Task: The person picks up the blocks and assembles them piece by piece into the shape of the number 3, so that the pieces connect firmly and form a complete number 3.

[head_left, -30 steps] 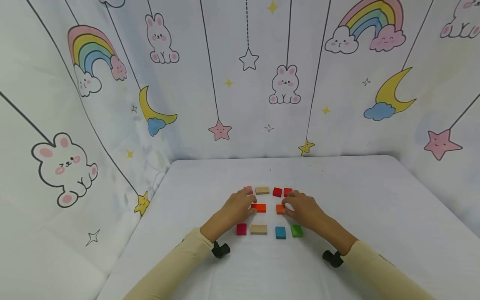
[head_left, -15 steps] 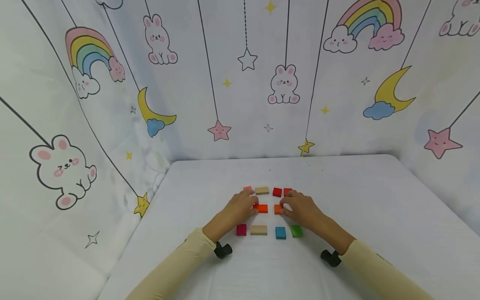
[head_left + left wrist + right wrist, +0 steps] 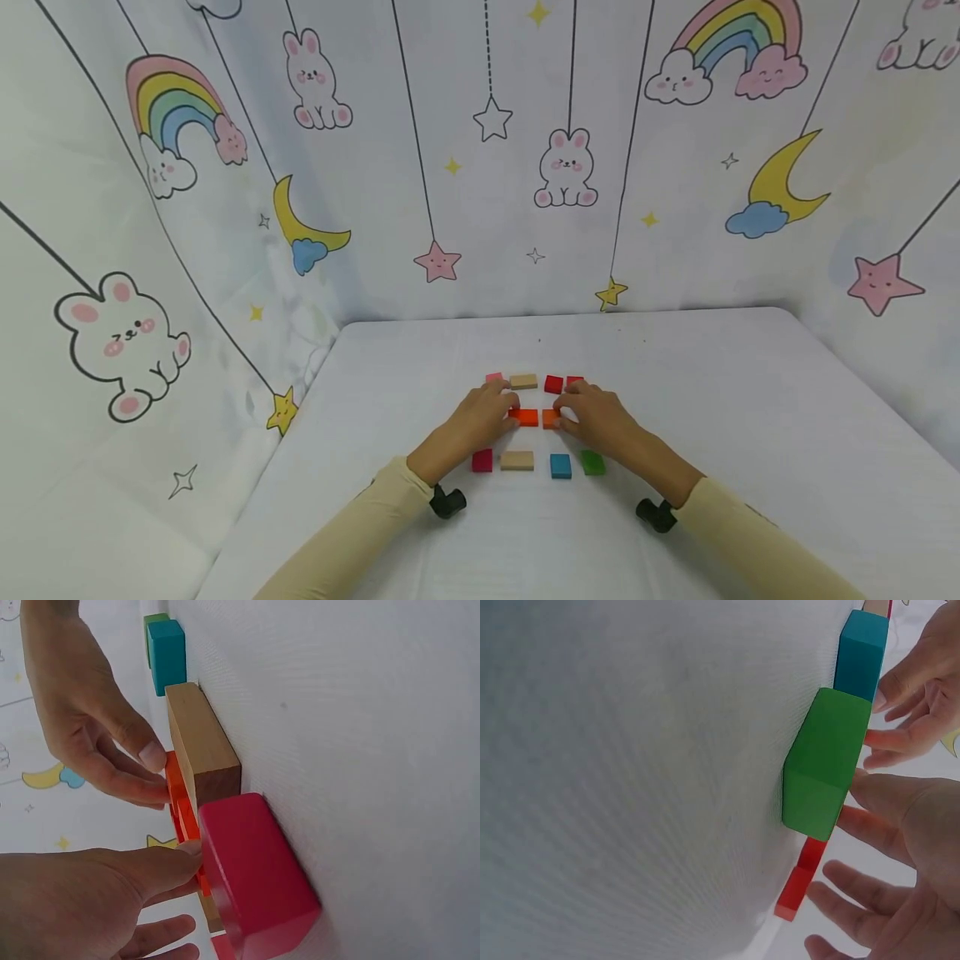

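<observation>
In the head view my left hand pinches a long orange-red block by its left end, thumb at the near side. Facing it, my right hand pinches a shorter orange block between thumb and finger. Only a narrow gap separates these two blocks, both lying on the white cloth. From the left wrist, a crimson block and a wooden block partly cover the orange ones. A green block hides the right hand's fingertips in the right wrist view.
Nearer me runs a row of crimson, wooden, blue and green blocks. Behind the hands lie a pink block, a wooden block and two red blocks, one fully visible. A printed curtain backs the table.
Both hands have slid inward, the left one rightward with the orange-red block and the right one leftward with the orange block. The gap between those blocks has shrunk.
</observation>
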`<state>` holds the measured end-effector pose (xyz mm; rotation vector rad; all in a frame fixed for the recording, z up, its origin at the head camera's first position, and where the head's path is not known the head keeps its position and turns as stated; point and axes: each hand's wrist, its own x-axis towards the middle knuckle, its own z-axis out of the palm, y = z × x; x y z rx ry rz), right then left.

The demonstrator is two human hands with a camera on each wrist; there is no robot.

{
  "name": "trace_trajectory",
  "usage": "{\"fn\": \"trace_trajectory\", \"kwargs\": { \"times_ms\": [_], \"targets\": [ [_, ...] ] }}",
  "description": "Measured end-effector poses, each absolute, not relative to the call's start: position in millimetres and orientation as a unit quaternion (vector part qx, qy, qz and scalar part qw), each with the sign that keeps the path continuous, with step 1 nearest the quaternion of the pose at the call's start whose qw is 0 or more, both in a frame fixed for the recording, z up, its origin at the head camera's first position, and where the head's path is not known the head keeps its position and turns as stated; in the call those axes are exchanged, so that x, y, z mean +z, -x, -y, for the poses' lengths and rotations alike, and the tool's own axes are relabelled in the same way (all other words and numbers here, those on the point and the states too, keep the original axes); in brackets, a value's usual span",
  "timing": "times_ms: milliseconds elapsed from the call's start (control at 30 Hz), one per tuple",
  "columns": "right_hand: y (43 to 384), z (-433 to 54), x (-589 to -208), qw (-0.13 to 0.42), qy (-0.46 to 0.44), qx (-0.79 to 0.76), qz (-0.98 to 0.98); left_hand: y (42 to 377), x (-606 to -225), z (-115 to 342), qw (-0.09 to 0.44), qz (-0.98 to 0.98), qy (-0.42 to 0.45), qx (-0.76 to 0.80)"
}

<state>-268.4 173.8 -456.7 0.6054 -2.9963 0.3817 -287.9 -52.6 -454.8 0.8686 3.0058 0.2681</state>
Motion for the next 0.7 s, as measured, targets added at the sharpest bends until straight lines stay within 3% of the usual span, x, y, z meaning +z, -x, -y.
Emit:
{"fn": "trace_trajectory", "kwargs": {
  "times_ms": [700],
  "targets": [
    [270.7,-169.6,-459.7,0.048,-0.212,0.136,0.966,287.5,-458.1,54.1,-0.006,-0.954,-0.283,0.098]
  ]
}}
